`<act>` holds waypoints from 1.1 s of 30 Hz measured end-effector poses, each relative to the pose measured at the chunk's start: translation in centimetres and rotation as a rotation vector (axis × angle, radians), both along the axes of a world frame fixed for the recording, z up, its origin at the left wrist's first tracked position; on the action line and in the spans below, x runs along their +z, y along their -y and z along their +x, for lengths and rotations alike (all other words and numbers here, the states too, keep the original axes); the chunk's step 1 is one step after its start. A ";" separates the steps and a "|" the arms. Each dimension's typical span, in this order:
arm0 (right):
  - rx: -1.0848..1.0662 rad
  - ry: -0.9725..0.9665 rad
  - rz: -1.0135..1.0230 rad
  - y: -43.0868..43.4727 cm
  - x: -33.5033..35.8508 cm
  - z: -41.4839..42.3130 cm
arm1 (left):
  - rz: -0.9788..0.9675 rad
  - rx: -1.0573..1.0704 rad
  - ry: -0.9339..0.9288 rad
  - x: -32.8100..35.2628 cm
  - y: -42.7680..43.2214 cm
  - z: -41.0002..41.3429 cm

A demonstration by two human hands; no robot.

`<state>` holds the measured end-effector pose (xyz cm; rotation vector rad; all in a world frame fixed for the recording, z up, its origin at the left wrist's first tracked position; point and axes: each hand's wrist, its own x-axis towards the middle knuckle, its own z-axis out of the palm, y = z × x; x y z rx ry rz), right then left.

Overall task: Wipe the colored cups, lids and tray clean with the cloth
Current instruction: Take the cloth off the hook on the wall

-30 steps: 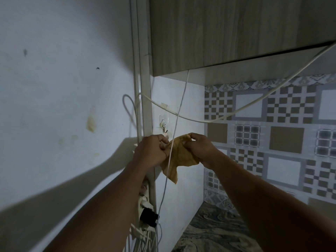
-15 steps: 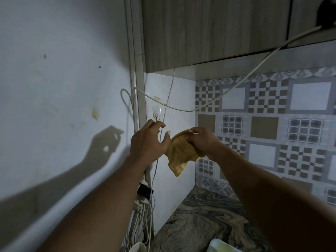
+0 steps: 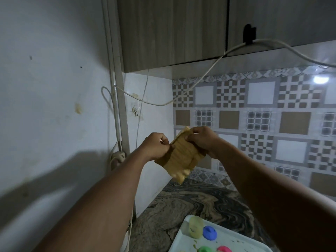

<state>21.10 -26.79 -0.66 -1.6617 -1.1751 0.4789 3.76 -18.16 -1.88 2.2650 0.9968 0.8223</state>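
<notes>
Yellow-brown cloth, held well above the tray, pinched at its upper edge by left hand and right hand. Pale yellow cup and blue lid stand on the tray.

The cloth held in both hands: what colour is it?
The cloth is mustard yellow; head view.

You're standing in a home kitchen: grey-brown wood-grain wall cabinets hang over a swirled black-and-tan stone counter, a backsplash of brown, grey and white chequered tiles runs behind it, and a small clear stick-on hook sits on the white wall.
</notes>
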 end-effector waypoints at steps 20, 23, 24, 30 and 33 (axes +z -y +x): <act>-0.137 0.020 0.110 9.9 -3.4 3.6 | -0.673 -0.316 0.388 -1.3 5.4 6.8; -0.081 -0.308 -0.045 10.2 -4.6 4.9 | -0.745 -0.413 0.436 -1.3 5.4 6.7; -0.029 -0.438 -0.084 10.4 -5.0 5.1 | -0.756 -0.435 0.438 -1.3 5.5 6.7; -0.022 -0.632 0.118 10.6 -6.2 4.7 | -0.817 -0.386 0.339 -1.9 5.4 6.4; -0.001 -0.669 0.148 11.3 -6.5 4.8 | -0.803 -0.368 0.265 -3.4 4.9 6.4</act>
